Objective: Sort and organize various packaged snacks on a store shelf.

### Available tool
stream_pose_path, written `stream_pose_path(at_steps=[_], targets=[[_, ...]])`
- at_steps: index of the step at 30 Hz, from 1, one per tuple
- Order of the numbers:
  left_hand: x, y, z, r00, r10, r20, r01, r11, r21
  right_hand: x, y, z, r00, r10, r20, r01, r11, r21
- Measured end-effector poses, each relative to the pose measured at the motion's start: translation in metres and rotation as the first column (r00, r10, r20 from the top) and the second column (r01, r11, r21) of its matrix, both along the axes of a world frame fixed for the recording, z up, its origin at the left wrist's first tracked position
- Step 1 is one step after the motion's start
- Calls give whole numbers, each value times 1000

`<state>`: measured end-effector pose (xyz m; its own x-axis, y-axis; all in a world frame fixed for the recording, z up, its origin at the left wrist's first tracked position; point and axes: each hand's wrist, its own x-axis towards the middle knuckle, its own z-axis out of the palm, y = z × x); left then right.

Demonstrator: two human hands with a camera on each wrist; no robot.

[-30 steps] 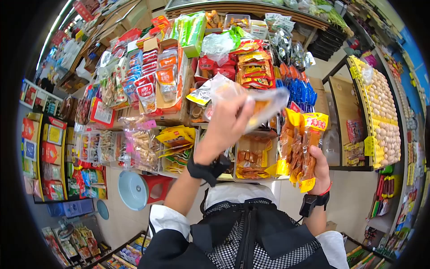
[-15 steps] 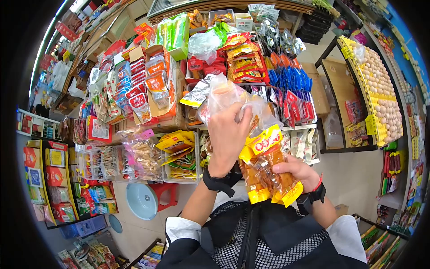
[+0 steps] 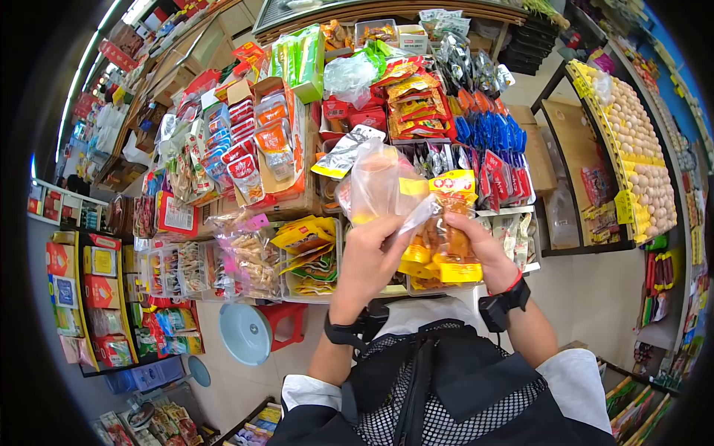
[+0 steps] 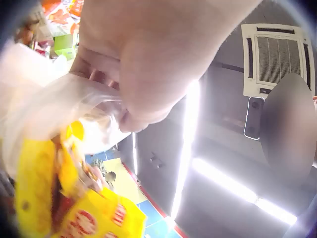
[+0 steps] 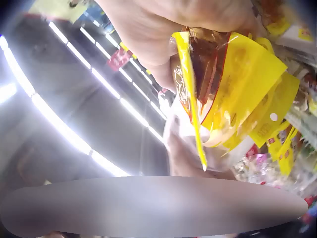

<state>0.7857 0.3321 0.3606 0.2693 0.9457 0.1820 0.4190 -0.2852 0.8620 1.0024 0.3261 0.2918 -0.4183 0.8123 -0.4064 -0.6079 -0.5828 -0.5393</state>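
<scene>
Head view: centre frame, the left hand (image 3: pixel 372 256) pinches the clear bag's (image 3: pixel 378 186) rim; the right hand (image 3: pixel 485 253) grips yellow-ended packets (image 3: pixel 455 238) beside it. Holding that rim wide and feeding packets end-first should prevent snagging.

Yellow trays (image 3: pixel 627 195) of eggs (image 3: pixel 632 130) lie right of the blue packets (image 3: pixel 492 135)

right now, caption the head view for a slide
Left hand pinches a clear plastic bag while the right hand grips clear snack packets with yellow ends

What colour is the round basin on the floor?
The basin is light blue, clearest in the head view.
</scene>
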Motion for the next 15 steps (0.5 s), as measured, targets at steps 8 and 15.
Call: stream_pose_path(at_steps=[8, 15], targets=[[17, 42, -18, 934, 335, 127, -340, 940, 16, -35, 9, 18, 912, 59, 405, -169, 955, 243], [29, 36, -12, 995, -11, 100, -9, 980, 200, -45, 18, 1, 776, -50, 629, -307, 840, 447]])
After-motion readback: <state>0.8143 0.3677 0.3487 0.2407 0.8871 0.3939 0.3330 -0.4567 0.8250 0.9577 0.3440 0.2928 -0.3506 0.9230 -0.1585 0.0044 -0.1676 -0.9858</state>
